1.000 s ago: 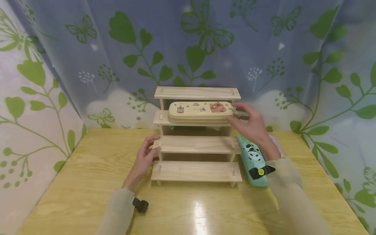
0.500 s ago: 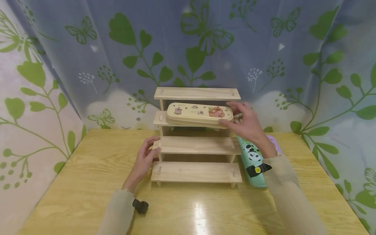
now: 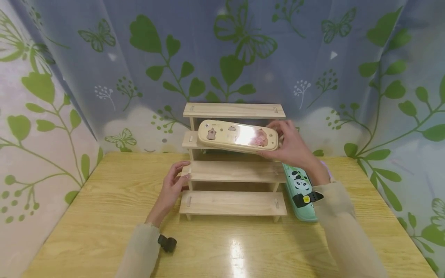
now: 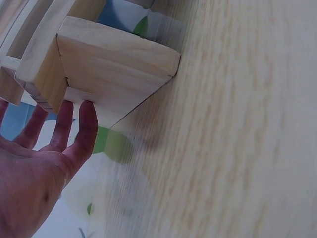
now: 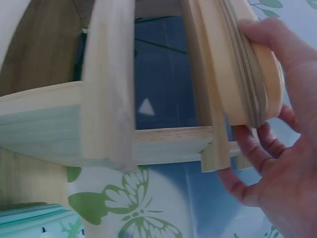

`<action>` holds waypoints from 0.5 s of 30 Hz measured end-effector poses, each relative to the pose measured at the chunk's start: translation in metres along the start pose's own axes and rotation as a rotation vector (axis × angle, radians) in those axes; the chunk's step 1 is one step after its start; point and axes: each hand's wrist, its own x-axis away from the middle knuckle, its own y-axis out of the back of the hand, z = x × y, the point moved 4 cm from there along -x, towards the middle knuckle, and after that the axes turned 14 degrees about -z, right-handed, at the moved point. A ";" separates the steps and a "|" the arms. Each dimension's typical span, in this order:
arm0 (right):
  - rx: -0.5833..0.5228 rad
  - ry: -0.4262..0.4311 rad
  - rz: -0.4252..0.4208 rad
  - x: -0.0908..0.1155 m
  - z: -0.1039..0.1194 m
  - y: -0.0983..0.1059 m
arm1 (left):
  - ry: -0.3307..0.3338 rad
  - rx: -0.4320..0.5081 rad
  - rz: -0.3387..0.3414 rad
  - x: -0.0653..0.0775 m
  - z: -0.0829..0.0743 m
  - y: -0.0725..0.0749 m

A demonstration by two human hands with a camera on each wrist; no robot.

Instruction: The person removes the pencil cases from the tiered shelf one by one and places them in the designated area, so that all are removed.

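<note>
My right hand [image 3: 292, 144] grips the right end of a cream pencil case [image 3: 226, 135] with cartoon animals on its lid. The case lies aslant at the second tier from the top of a wooden step rack [image 3: 233, 202], its right end turned toward me and its top catching glare. In the right wrist view, my thumb presses one side of the zipped pencil case [image 5: 242, 59] and my fingers curl under its end. My left hand [image 3: 172, 183] holds the left end of the third tier; in the left wrist view, its fingertips touch the wood [image 4: 119, 69].
A mint-green panda case [image 3: 300, 189] lies on the wooden table [image 3: 104, 231] right of the rack, with a purple item [image 3: 326, 172] partly hidden behind my right wrist. Behind the rack hangs a curtain [image 3: 243, 77] with leaves and butterflies.
My right hand has closed around the case's right end and drawn that end forward, tilting its top toward me. The left hand stays on the rack.
</note>
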 end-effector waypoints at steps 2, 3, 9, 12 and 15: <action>-0.020 0.022 -0.034 0.004 -0.001 0.000 | -0.004 0.001 0.001 0.000 0.000 0.000; -0.030 0.040 -0.051 0.006 -0.001 0.000 | -0.005 0.002 0.001 0.000 0.000 0.000; -0.075 0.171 -0.159 0.017 -0.004 0.004 | 0.000 0.015 0.002 -0.001 0.002 -0.001; -0.084 0.208 -0.205 0.022 -0.005 0.008 | -0.003 0.023 0.005 -0.002 0.004 -0.001; -0.090 0.200 -0.234 0.029 -0.007 0.013 | -0.015 0.021 0.004 -0.002 0.004 0.000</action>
